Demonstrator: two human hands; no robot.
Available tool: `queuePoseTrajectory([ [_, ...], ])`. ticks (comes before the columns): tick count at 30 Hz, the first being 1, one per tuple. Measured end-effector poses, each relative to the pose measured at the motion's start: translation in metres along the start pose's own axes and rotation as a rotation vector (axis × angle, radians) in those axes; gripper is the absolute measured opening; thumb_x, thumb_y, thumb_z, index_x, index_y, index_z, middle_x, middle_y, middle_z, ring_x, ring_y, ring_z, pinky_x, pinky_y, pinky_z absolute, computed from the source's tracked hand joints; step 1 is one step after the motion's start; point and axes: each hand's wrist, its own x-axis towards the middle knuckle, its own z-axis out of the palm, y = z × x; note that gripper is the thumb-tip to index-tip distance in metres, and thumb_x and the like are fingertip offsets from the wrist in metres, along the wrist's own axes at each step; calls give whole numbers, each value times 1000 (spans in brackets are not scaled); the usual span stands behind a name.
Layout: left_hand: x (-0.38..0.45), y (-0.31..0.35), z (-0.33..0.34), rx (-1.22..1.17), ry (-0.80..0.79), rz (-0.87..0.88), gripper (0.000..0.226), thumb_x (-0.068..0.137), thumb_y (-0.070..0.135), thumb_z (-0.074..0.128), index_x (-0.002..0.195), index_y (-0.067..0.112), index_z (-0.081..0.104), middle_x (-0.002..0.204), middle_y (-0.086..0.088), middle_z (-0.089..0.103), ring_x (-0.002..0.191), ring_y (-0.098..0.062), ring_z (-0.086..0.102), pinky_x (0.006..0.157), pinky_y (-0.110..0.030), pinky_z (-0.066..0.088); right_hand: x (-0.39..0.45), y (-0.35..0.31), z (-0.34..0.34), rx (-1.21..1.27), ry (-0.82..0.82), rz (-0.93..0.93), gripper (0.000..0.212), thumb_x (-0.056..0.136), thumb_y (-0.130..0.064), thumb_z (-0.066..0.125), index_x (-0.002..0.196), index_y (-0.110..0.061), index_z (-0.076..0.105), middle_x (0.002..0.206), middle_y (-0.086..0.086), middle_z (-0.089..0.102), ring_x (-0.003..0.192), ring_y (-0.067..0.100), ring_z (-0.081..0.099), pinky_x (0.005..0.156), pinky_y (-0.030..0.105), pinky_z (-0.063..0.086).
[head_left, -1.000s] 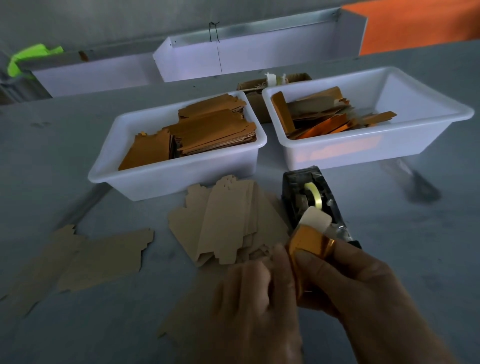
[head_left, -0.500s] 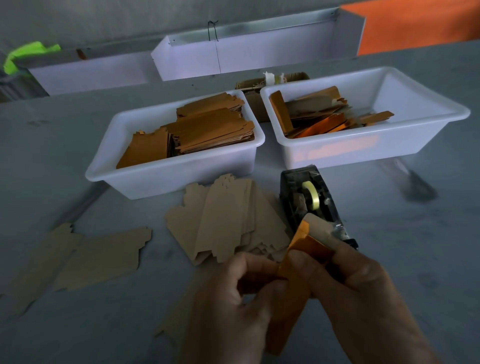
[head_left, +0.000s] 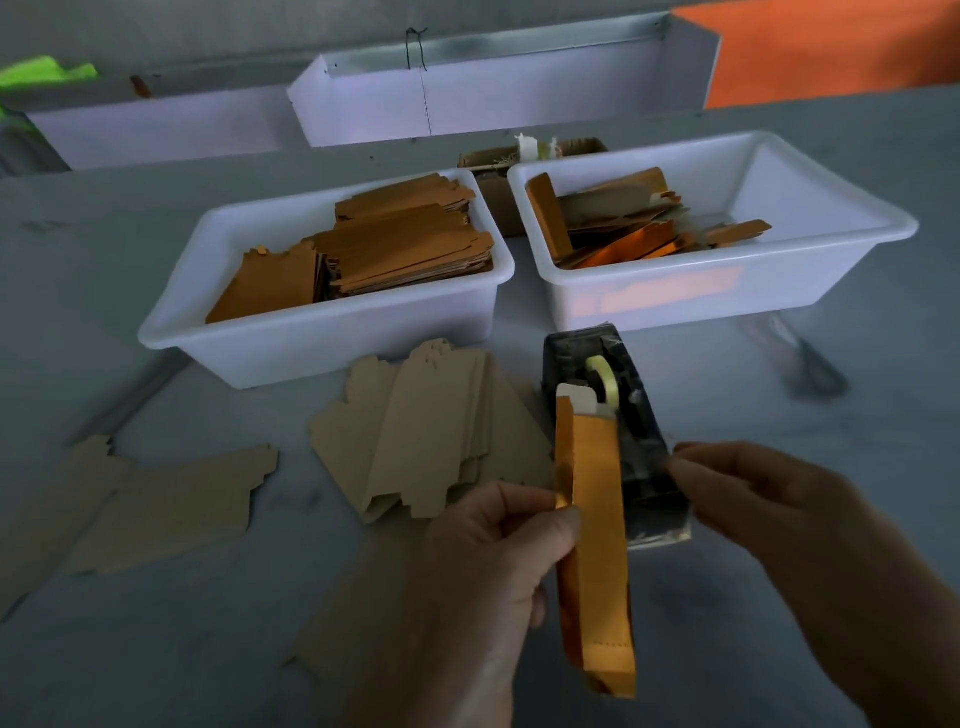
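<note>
One orange box (head_left: 592, 545), pinched in the left hand (head_left: 483, 561), is up against the tape dispenser (head_left: 631, 415). The right hand (head_left: 769, 530) has its fingers narrowed, grip unclear. Behind, the left tub (head_left: 322, 338) holds stacked flat cards (head_left: 405, 249) and the right tub (head_left: 831, 249) holds loose boxes (head_left: 623, 223).

The carton (head_left: 597, 519) is shiny orange-gold with a white flap. The dispenser (head_left: 641, 467) is black, its tape (head_left: 605, 378) pale yellow. The 2 bins, left tub (head_left: 322, 353) and right tub (head_left: 831, 270), are white, their cards (head_left: 405, 244) orange-brown. Loose blanks (head_left: 431, 431) are plain tan, the table (head_left: 701, 395) grey.
</note>
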Motion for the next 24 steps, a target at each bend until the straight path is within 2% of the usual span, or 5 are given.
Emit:
queuePoseTrajectory([
  [6, 0, -1, 5, -84, -25, -57, 24, 80, 9, 67, 59, 18, 69, 62, -6, 61, 47, -12, 46, 38, -18, 33, 1, 1, 8, 7, -42, 34, 13, 67, -40, 67, 78, -36, 74, 103, -17, 68, 98, 4, 62, 89, 30, 46],
  [10, -1, 1, 8, -122, -24, -84, 21, 81, 10, 67, 61, 16, 70, 63, -5, 65, 45, -10, 46, 38, -17, 34, 1, 0, 13, -33, -37, 15, 10, 73, -31, 69, 71, -23, 73, 99, -18, 67, 93, 6, 63, 72, 23, 42],
  [14, -3, 1, 14, -127, -31, -107, 18, 83, 10, 66, 66, 14, 70, 58, 0, 65, 42, -8, 47, 37, -16, 33, 4, 0, 15, -44, -60, -7, 7, 78, -23, 69, 73, -18, 72, 103, -8, 69, 95, 12, 64, 83, 34, 51],
  [16, -4, 1, 16, -143, -49, -118, 17, 83, 10, 65, 67, 13, 71, 56, 1, 65, 41, -5, 50, 37, -16, 34, 4, 0, 17, -59, -51, -45, 6, 80, -20, 68, 74, -18, 71, 117, -10, 62, 101, 6, 59, 81, 23, 47],
  [24, -3, -2, 16, -217, -70, -183, 22, 78, 9, 67, 58, 15, 74, 58, -1, 65, 42, -8, 43, 33, -15, 30, -3, 0, 12, 471, -74, 104, 22, 52, -36, 69, 63, -17, 72, 120, -9, 66, 115, 3, 57, 103, 37, 38],
])
